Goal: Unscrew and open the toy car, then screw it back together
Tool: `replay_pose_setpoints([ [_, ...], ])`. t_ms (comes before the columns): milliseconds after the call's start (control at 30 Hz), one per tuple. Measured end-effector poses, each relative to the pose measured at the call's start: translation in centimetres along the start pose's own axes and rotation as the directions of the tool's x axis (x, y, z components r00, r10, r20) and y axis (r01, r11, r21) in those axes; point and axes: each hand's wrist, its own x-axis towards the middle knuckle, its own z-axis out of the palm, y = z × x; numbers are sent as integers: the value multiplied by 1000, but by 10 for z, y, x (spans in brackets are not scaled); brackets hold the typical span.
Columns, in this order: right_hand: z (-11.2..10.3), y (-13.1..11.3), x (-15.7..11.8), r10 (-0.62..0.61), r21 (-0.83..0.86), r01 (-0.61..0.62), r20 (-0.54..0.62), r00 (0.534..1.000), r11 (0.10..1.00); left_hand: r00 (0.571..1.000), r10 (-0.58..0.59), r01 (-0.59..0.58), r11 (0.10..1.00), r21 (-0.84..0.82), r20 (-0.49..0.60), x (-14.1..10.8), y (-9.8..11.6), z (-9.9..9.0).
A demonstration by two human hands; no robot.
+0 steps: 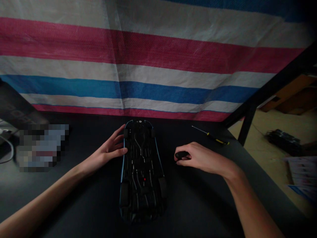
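A toy car (142, 155) lies upside down on the dark table, its black underside, wheels and a small red dot facing up. Along its left side, my left hand (112, 145) holds the car, thumb at the lower edge and fingers against the body. To the right of the car and apart from it, my right hand (195, 157) is closed around a small black rounded piece (182, 154); its kind cannot be made out. Beyond that hand lies a screwdriver (210, 136) with a black and yellow handle, its shaft pointing away to the left.
A striped plastic sheet (158, 53) hangs behind the table (96, 201). On the left are a blurred-out flat item (47, 148), a dark box (19, 105) and a white cable (11, 148). A dark frame post (247, 124) stands at the right edge, with floor clutter beyond.
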Motion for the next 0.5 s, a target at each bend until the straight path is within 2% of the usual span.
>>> replay_pose_setpoints([
  [167, 2, -4, 0, 28, -73, -31, -41, 999, 997, 1000, 1, -1, 1000, -20, -16, -1, 2, 4],
  [367, 7, -10, -2, 50, -242, -84, -144, 988, 967, 1000, 4, -4, 1000, -13, 12, 0, -1, 0],
  [500, 10, -8, -1, 44, -273, -80, -136, 990, 959, 1000, 22, -21, 1000, -15, 13, 1, -3, -2],
])
